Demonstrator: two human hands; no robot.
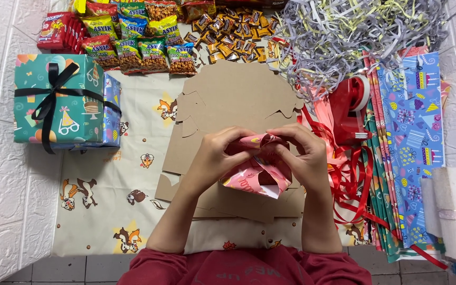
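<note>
Pink wrapping paper [254, 171], likely light, thin and easily torn, is pinched shut at its folded top edge by left hand [218, 155] and right hand [303, 158].

Pink wrapped parcel [252, 177]: upper part covered by left hand [215, 158] and right hand [304, 158]; contents unseen. Cardboard sheets [233, 100]: middle hidden under hands and forearms. Snack packets [133, 37]: top row cut by upper edge. White box [452, 211]: cut by right edge. Small wrapped sweets [233, 31]: too small to identify. Blue wrapped box [113, 105]: mostly concealed behind green gift box [59, 100].
</note>
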